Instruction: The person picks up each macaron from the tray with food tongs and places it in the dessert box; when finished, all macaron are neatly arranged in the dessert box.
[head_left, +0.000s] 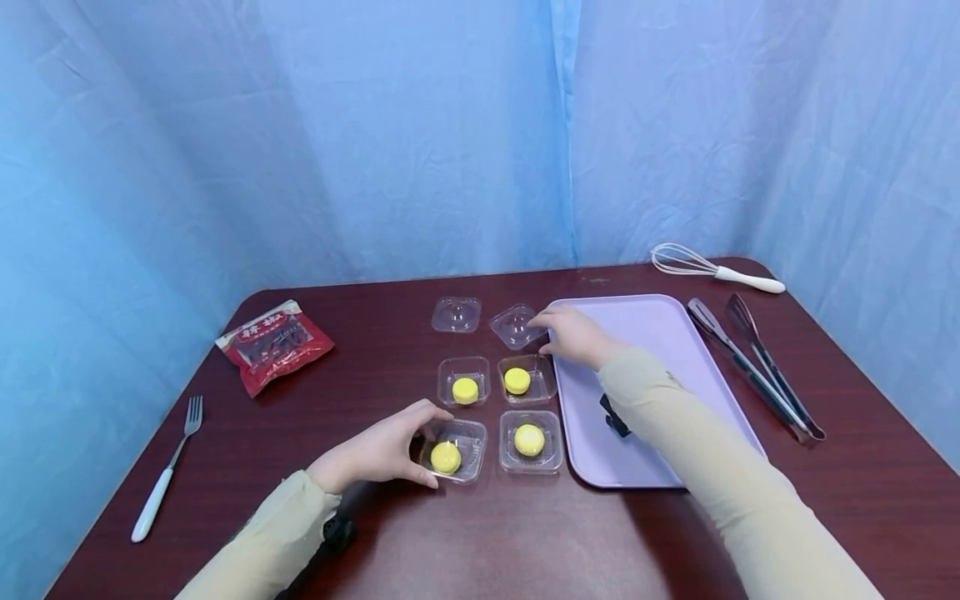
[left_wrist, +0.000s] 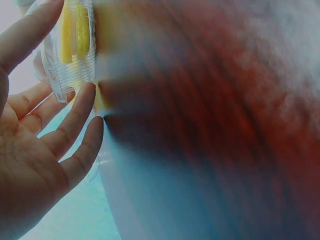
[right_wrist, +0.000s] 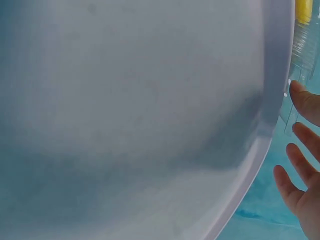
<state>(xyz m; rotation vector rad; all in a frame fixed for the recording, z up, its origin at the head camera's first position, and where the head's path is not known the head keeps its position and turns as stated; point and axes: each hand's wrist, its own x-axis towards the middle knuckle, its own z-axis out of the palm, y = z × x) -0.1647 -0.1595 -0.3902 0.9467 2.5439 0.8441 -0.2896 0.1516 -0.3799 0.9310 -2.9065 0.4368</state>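
In the head view my left hand (head_left: 386, 446) holds the front left clear plastic box (head_left: 471, 471) between thumb and fingers. A yellow macaron (head_left: 446, 457) lies inside that box. The left wrist view shows thumb and fingers (left_wrist: 82, 107) around the box's side. My right hand (head_left: 576, 333) reaches over the tray's left edge, its fingers spread beside a clear lid (head_left: 513, 327); firm contact cannot be made out. Behind it lies a second clear lid (head_left: 457, 315). Three other boxes, at back left (head_left: 450, 371), back right (head_left: 543, 367) and front right (head_left: 551, 462), each hold one yellow macaron.
A lilac tray (head_left: 637, 317) lies under the right forearm. Right of it are metal tongs (head_left: 757, 375), with a white-handled whisk (head_left: 720, 271) behind. On the left lie a red food packet (head_left: 273, 343) and a fork (head_left: 168, 471). Curtains (head_left: 420, 133) stand behind the table.
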